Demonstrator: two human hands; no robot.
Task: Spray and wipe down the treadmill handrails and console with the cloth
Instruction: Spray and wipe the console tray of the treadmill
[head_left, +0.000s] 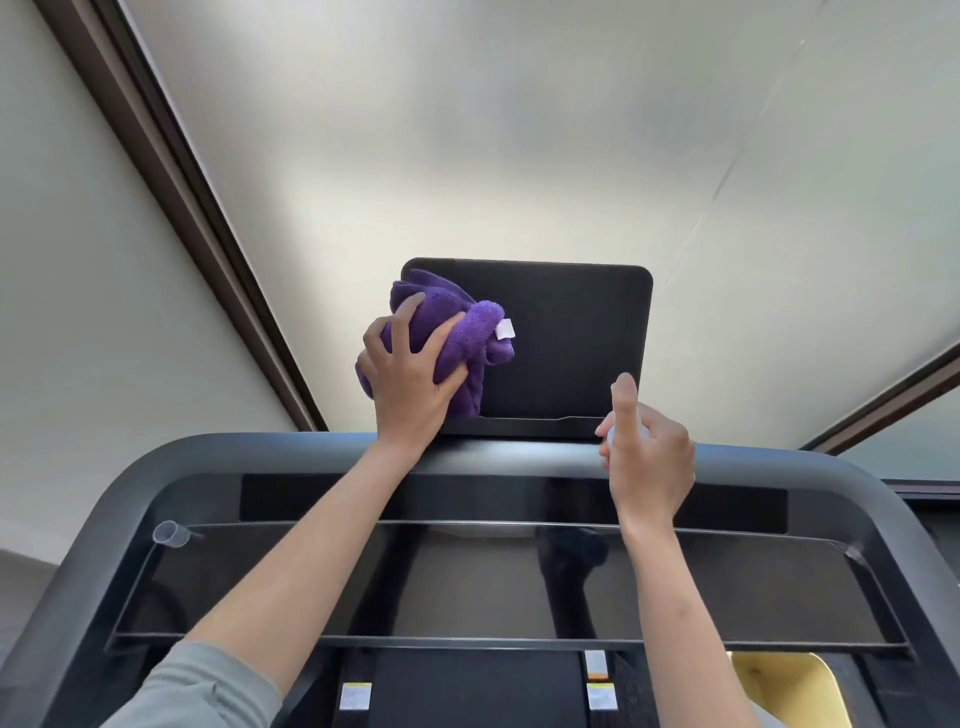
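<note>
My left hand (410, 374) grips a bunched purple cloth (467, 332) with a white tag and presses it against the left part of the dark console screen (571, 343). My right hand (649, 457) is curled round a small whitish spray bottle (626, 431), index finger raised on top, at the screen's lower right corner. Most of the bottle is hidden inside the hand. The grey curved handrail bar (519, 457) runs under both hands.
A dark glossy console tray (467, 582) lies below the bar, with a small clear cap (171, 534) at its left corner. Pale blinds and brown window frames (197, 208) stand behind. A yellow object (779, 686) sits at the lower right.
</note>
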